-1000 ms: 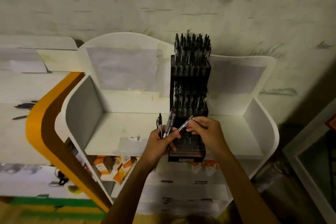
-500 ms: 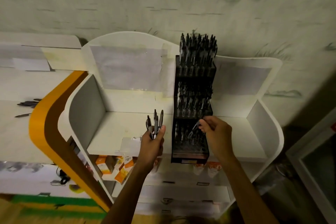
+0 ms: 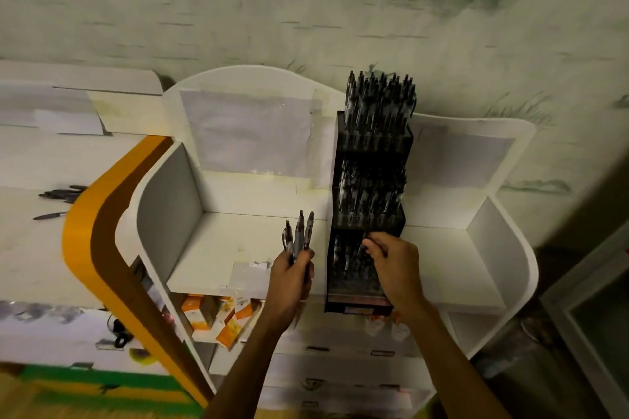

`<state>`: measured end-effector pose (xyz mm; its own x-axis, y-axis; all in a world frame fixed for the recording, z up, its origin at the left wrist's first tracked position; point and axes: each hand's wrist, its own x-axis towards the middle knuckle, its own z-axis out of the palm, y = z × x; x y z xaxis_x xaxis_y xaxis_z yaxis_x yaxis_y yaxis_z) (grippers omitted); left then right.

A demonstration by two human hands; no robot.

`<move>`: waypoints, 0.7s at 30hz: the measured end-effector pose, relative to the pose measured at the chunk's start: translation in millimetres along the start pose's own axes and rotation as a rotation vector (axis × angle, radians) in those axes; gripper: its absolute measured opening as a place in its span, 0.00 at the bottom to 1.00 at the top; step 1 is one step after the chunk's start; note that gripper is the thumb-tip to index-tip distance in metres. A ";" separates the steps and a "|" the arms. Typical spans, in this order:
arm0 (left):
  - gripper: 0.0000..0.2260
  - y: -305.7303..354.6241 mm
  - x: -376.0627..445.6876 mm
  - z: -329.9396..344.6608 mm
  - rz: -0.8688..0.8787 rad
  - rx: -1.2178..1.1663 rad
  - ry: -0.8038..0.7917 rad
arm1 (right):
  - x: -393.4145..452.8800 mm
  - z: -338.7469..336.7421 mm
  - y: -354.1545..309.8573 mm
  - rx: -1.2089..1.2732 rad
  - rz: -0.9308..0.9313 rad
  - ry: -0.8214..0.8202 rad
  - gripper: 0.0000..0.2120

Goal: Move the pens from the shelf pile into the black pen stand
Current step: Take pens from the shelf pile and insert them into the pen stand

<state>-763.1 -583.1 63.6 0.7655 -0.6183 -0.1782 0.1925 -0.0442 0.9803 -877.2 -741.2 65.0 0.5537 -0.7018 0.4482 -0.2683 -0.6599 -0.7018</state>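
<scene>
The right hand [image 3: 396,269] is reaching over the lowest tier of the black pen stand [image 3: 369,214], its fingers curled at the tier's top edge. A dark sliver is showing at the fingertips, but the dim light and the black stand behind it are making it impossible to tell whether the hand is pinching a pen or holding nothing. The pens already standing in that lowest tier are hard to make out, and part of the tier is lying hidden behind the hand.

The left hand [image 3: 292,277] is gripping a small bundle of pens [image 3: 299,236], points upward, just beside the stand's left side; their lower halves are hidden inside the fist. The stand's top tier is bristling with pens, the middle tier is holding more.

The stand is sitting on a white shelf [image 3: 218,248] with curved side walls. Pale paper sheets are taped to its back panel. Below the shelf, orange and white boxes [image 3: 218,316] are leaning together, partly cut off by the shelf edge. To the left, past an orange and brown curved panel [image 3: 98,238], a few loose pens [image 3: 63,196] are lying on a white surface. Behind everything, a pale wall with faint grey painted hills is filling the upper view.
</scene>
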 end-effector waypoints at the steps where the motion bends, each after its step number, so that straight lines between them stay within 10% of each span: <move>1: 0.13 -0.1 0.0 0.2 -0.008 -0.006 -0.020 | -1.5 1.9 1.8 -0.006 0.001 0.001 0.04; 21: 0.10 5.5 3.4 8.9 0.118 0.062 -0.156 | -5.6 4.6 10.0 -0.095 0.140 -0.077 0.08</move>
<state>-764.9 -592.5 69.2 0.6749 -0.7361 -0.0509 0.0647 -0.0097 0.9979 -879.4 -742.7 53.0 0.5638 -0.7683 0.3030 -0.4180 -0.5819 -0.6977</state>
